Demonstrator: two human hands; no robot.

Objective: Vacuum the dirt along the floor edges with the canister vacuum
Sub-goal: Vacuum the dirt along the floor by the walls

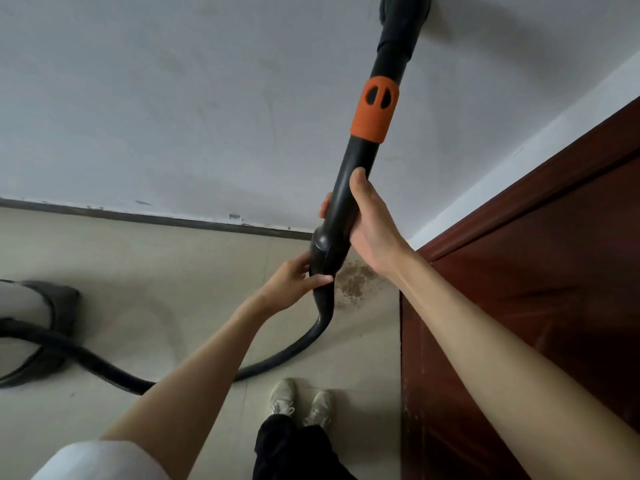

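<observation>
— Holding the wand (360, 174) that high looks odd when the dirt (354, 281) is down on the floor (173, 271), doesn't it?

— It does. The nozzle end (403, 26) points up along the white wall (173, 98) and runs out of the top of the view, so I'd judge the person is lifting or turning the tube to get it in hand before bringing the head down. (Whether the nozzle touches the wall, I cannot tell.)

— And the hands?

— The right hand (372, 216) is wrapped round the black tube below the orange collar (374, 109), thumb lying up along the tube, arm stretched forward and nearly straight. The left hand (294, 282) is lower, fingers and thumb pinching the tube where the hose (284, 355) joins the handle; that arm reaches in from the lower left.

— Why two hands?

— One carries the weight, the other probably steadies the joint so that the hose doesn't twist or drag.

— Where's the mess?

— A brownish patch of crumbs in the corner, by the dark skirting (138, 216) and just beside the red-brown door (519, 306), below the wand's curved end. It looks untouched.

— The machine?

— The canister (41, 306) sits at the left edge, hose looping across the tiles past the person's shoes (301, 398).
</observation>
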